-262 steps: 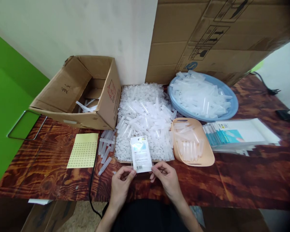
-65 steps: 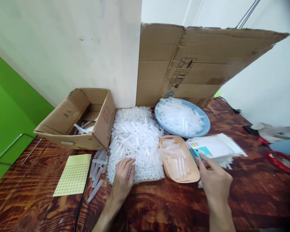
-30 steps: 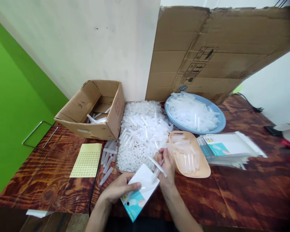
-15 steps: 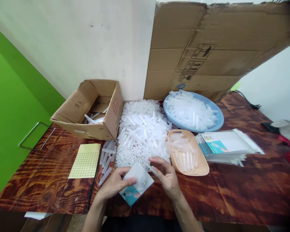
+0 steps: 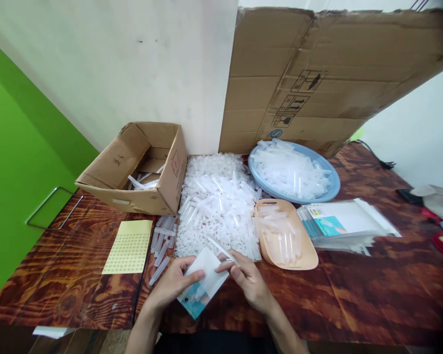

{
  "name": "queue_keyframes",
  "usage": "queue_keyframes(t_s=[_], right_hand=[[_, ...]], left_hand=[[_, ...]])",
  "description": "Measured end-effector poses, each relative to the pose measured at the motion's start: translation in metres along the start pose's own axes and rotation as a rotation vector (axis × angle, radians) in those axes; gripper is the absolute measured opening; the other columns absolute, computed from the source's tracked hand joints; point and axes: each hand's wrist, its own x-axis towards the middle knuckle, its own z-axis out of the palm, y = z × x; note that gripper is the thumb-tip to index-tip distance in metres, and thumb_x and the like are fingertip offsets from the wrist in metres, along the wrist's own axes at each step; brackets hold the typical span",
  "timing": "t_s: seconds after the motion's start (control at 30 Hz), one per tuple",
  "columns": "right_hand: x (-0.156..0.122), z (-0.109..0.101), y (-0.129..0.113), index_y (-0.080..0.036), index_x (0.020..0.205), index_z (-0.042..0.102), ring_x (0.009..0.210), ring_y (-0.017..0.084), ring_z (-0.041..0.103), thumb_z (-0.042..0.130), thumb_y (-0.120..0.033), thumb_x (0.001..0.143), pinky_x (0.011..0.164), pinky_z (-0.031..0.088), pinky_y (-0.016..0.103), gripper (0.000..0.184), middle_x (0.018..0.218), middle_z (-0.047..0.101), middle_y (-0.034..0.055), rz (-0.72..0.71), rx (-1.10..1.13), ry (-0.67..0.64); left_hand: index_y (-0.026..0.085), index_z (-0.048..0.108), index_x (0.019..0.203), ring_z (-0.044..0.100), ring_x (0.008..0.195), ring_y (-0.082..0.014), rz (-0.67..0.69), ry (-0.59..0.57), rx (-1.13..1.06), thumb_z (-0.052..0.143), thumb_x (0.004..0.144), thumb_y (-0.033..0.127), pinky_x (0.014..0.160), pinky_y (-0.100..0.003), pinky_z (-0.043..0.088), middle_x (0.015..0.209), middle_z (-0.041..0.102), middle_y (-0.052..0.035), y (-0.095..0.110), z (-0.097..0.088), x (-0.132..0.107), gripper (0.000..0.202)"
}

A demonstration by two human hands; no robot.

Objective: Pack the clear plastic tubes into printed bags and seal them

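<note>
A clear plastic bag (image 5: 211, 263) with a white and teal printed card is tilted over the table's front. My left hand (image 5: 173, 281) grips its left side, thumb across the front. Near its upper right edge, my right hand (image 5: 249, 280) is closed on a narrow clear strip (image 5: 221, 250) that looks like the bag's flap, with fingers against the bag. A small translucent piece (image 5: 199, 294) shows at the bag's lower part, over the teal print. Just beyond my hands lies a heap of translucent plastic tubes and small clear pieces (image 5: 217, 206).
An orange tray (image 5: 312, 258) and a blue basin (image 5: 335, 184) hold more tubes. Right of the tray is a stack of printed bags (image 5: 349, 221). On the left are an open cardboard box (image 5: 133, 196), a yellow sticker sheet (image 5: 128, 246) and loose tubes (image 5: 160, 268).
The small translucent piece has slid down the bag to the teal part. My right hand has shifted slightly left and down, its fingers now against the bag.
</note>
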Motion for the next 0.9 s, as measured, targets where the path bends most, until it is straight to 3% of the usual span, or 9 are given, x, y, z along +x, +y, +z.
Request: queue_keyframes(t_s=[0.17,0.27,0.33,0.43,0.53,0.63,0.73,0.9], right_hand=[[-0.001,-0.013,-0.007,-0.022,0.097,0.077,0.096,0.025,0.066,0.044,-0.057,0.102,0.084,0.052,0.034,0.048,0.105,0.068,0.0090,-0.029,-0.079,-0.061],[0.014,-0.031,-0.013,-0.021,0.091,0.072,0.088,0.024,0.065,0.039,-0.050,0.105,0.080,0.051,0.035,0.046,0.094,0.067,0.0085,-0.034,-0.174,0.129],[0.030,-0.038,-0.014,-0.021,0.090,0.067,0.085,0.024,0.064,0.045,-0.039,0.106,0.078,0.050,0.034,0.033,0.089,0.066,0.0066,0.003,-0.386,0.186],[0.057,-0.033,-0.010,-0.020,0.095,0.066,0.091,0.023,0.063,0.050,-0.021,0.103,0.079,0.048,0.031,0.018,0.096,0.066,0.0069,0.073,-0.823,-0.010],[0.077,-0.018,-0.002,-0.018,0.100,0.067,0.098,0.024,0.061,0.053,-0.010,0.097,0.080,0.047,0.030,0.016,0.104,0.066,0.0096,0.129,-1.101,-0.181],[0.085,-0.008,0.007,-0.016,0.099,0.066,0.099,0.025,0.061,0.054,-0.006,0.094,0.080,0.047,0.031,0.016,0.105,0.066,0.0112,0.133,-1.143,-0.208],[0.087,-0.007,0.012,-0.016,0.101,0.065,0.098,0.026,0.061,0.050,-0.008,0.098,0.079,0.047,0.032,0.018,0.104,0.066,0.0116,0.126,-1.154,-0.203],[0.085,-0.011,0.013,-0.017,0.099,0.066,0.096,0.025,0.063,0.053,-0.013,0.098,0.077,0.047,0.030,0.014,0.102,0.067,0.0103,0.113,-1.135,-0.198]], left_hand=[[0.011,0.074,0.094,0.055,0.071,-0.0171,-0.039,-0.023,0.109,0.070,0.083,0.055,0.060,-0.021,0.039,0.080,0.067,-0.0034,0.004,-0.002,-0.003,0.045],[0.015,0.075,0.088,0.059,0.071,-0.0190,-0.024,-0.108,0.357,0.072,0.083,0.052,0.062,-0.023,0.041,0.078,0.070,-0.0019,0.008,0.002,-0.007,0.037],[0.020,0.077,0.097,0.064,0.079,-0.0233,0.071,-0.111,0.561,0.077,0.079,0.049,0.071,-0.026,0.046,0.085,0.073,-0.0027,0.012,0.011,-0.009,0.035],[0.027,0.066,0.128,0.066,0.101,-0.0279,0.267,-0.032,0.731,0.077,0.082,0.046,0.088,-0.032,0.049,0.113,0.072,-0.0072,0.022,0.024,-0.008,0.051],[0.026,0.067,0.123,0.067,0.101,-0.0236,0.384,0.058,0.758,0.063,0.095,0.039,0.089,-0.031,0.050,0.112,0.070,-0.0080,0.033,0.024,0.000,0.031],[0.022,0.071,0.105,0.068,0.092,-0.0225,0.423,0.329,0.832,0.055,0.100,0.033,0.083,-0.031,0.052,0.099,0.071,-0.0072,0.038,0.007,0.021,0.020],[0.020,0.069,0.102,0.069,0.089,-0.0239,0.393,0.589,0.939,0.056,0.099,0.030,0.080,-0.033,0.052,0.098,0.072,-0.0087,0.037,-0.013,0.052,0.017],[0.016,0.066,0.109,0.070,0.091,-0.0252,0.303,0.591,1.091,0.061,0.093,0.020,0.080,-0.034,0.053,0.102,0.072,-0.0117,0.030,-0.018,0.095,0.018]])
